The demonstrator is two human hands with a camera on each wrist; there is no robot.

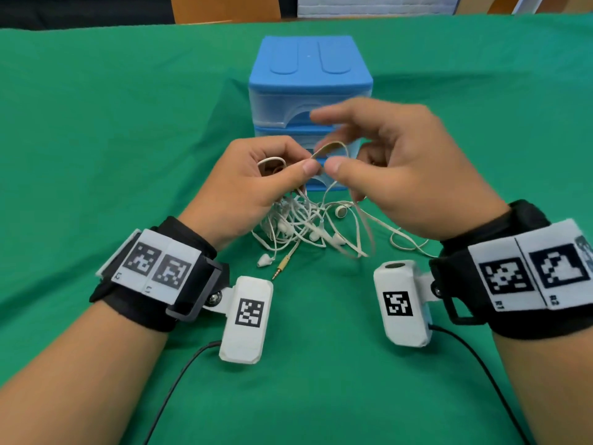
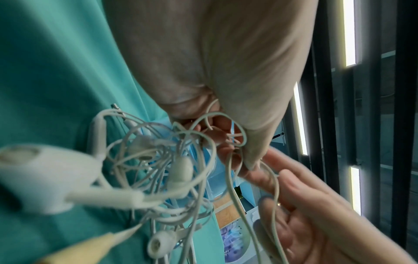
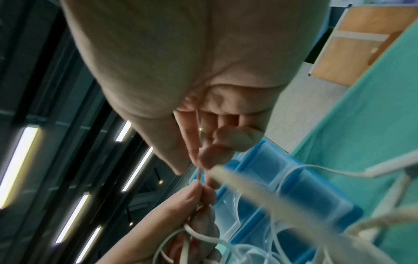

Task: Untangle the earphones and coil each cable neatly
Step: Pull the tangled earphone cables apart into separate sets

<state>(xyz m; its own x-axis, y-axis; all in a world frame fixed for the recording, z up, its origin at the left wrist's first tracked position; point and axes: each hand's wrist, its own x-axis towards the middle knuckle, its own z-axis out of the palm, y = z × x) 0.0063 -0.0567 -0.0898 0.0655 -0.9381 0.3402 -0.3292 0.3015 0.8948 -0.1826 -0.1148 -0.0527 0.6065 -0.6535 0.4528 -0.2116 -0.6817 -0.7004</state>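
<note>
1. Left hand (image 1: 253,184): raised above the table (image 1: 96,123), thumb and forefinger pinched on a cable loop (image 1: 330,147); several more white loops gathered in the curled fingers.
2. Right hand (image 1: 407,175): just beside the left hand, thumb tip almost touching the left thumb. Thumb and bent middle fingers close on the same cable loop; forefinger stretched forward, free. The right wrist view shows a thin cable running up between its fingers (image 3: 192,142).
3. Earphones (image 1: 298,223): a tangled white bundle, hanging from the left hand down onto the green table cover, between the two wrists and in front of the drawer unit. Several earbuds show in the knot; how many sets, cannot tell.
4. One earbud (image 1: 340,211) lies at the right edge of the bundle; another (image 1: 264,260) lies at the near left edge.
5. Gold jack plug (image 1: 282,264) rests on the cloth just beside that near earbud, pointing toward the person.
6. A loose cable strand (image 1: 407,242) trails right, under the right wrist.
7. Blue drawer unit (image 1: 308,75): stands directly behind the hands, translucent drawer fronts partly hidden by the fingers and the raised loop.
8. Wrist camera housings (image 1: 247,319) sit below each wrist, black leads running toward the near table edge.
9. Wooden chair back (image 1: 224,8) beyond the far table edge.
</note>
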